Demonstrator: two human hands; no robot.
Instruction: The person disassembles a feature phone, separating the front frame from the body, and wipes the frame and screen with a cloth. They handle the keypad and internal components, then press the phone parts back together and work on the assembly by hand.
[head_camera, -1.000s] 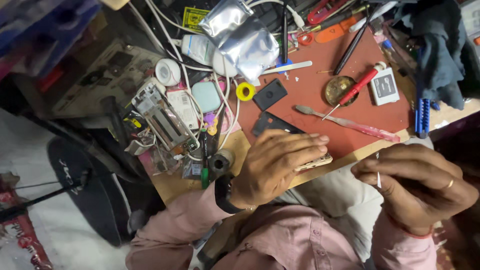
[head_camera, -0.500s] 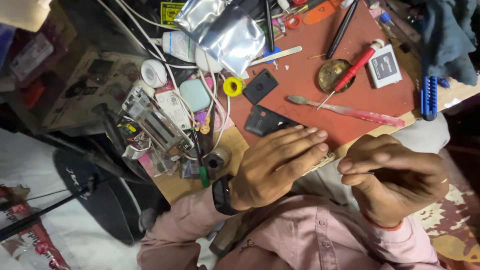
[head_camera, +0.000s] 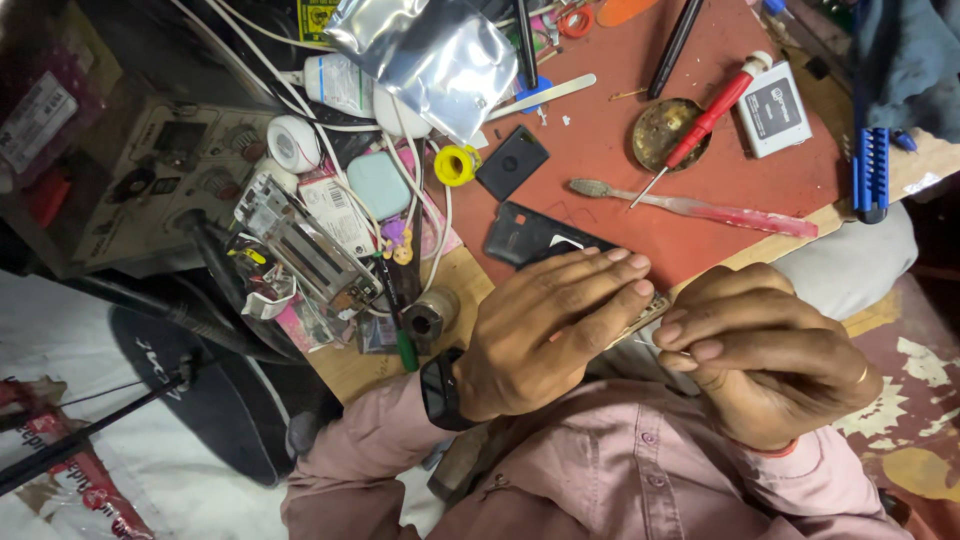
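At the near edge of the red mat (head_camera: 640, 140), the right hand (head_camera: 765, 360) has closed in beside the left hand (head_camera: 545, 330) since a second ago. The left lies flat, fingers straight, pressing a circuit board (head_camera: 650, 312); the right curls, fingertips pinching a thin tool at the board's end. A black phone cover (head_camera: 530, 238) sits just beyond.

Single head-worn view — looks steeply down from above the person's chest, close in. The pink shirt front fills the bottom edge, the flat left hand (head_camera: 545, 335) and curled right hand (head_camera: 765, 355) sit centre-low, and the cluttered red work mat (head_camera: 620, 150) lies beyond, toward the top. Frame is tilted — the wooden bench edge (head_camera: 800, 235) runs diagonally.
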